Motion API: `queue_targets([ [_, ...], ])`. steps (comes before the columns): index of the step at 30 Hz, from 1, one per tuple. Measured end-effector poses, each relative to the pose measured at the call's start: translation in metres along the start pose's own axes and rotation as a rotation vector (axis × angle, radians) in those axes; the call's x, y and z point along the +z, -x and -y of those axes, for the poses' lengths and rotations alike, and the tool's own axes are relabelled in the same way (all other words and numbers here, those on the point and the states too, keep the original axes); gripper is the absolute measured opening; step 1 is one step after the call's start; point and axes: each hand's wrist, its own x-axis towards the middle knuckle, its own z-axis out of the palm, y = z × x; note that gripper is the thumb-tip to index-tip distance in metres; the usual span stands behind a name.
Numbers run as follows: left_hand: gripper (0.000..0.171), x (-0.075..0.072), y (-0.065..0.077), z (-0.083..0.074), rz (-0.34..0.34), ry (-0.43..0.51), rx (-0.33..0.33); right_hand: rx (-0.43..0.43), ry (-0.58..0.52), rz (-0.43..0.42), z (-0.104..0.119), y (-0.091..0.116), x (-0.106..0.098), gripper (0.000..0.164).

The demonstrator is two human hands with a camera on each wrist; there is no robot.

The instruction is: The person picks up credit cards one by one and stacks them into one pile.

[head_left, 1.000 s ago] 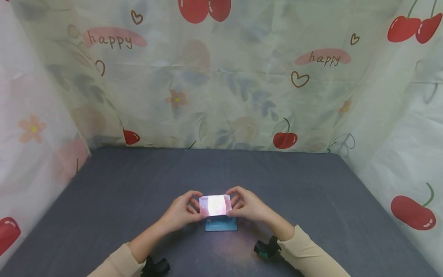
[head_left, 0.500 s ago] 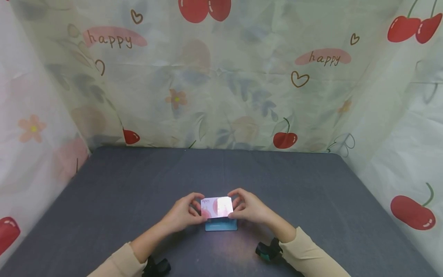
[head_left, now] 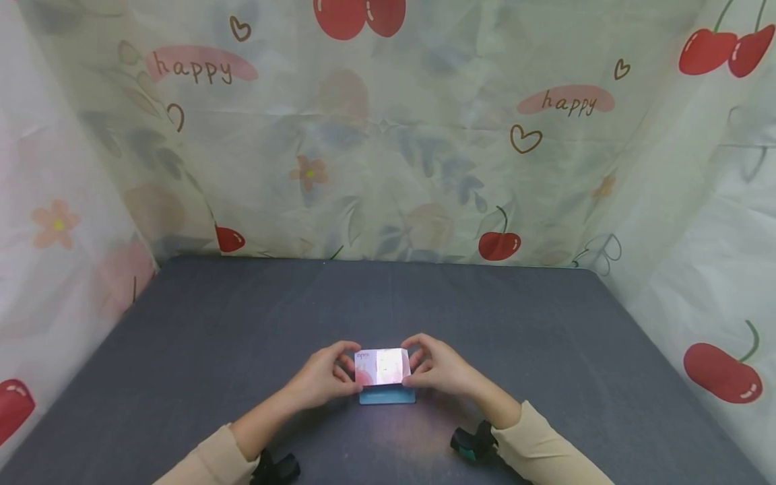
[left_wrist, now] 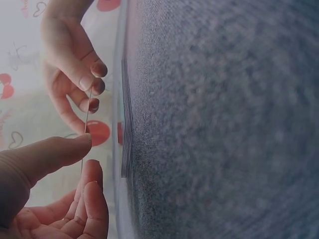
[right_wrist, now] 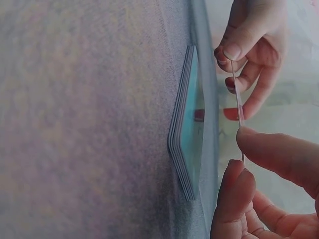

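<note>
A thin pink-and-white card (head_left: 366,369), with a bright glare on its face, is held level between both hands. My left hand (head_left: 321,375) pinches its left end between thumb and fingers, and my right hand (head_left: 439,367) pinches the right end the same way. Below it, a small stack of cards (head_left: 388,395) with a blue top one lies on the table. Both wrist views show the pink card edge-on, raised above the stack (right_wrist: 187,129) with a gap between them. From the head, the held card covers the stack's far part.
A dark grey cloth-covered table (head_left: 242,310) spreads around the hands. Behind it hangs a curtain (head_left: 388,162) printed with cherries, hearts and the word happy. Black wrist devices (head_left: 473,441) sit under the beige sleeves (head_left: 545,441).
Both hands have brought the pink card slightly nearer and to the right, so it covers more of the stack in the head view. The glare on it has shifted. The stack has not moved.
</note>
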Motion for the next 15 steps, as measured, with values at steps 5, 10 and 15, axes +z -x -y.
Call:
queue_targets([
  [5,0.058,-0.0004,0.0,0.0014,0.018,-0.004,0.011,0.004,-0.009,0.009,-0.001,0.0014,0.0001,0.053],
  [10,0.058,-0.0009,0.0011,0.0016,0.037,-0.008,0.017,0.016,-0.003,0.012,-0.0011,0.0023,0.0001,0.054],
  [15,0.057,-0.0011,0.0013,-0.0001,0.053,-0.021,0.004,0.028,-0.011,0.016,-0.0005,0.0034,0.0002,0.055],
])
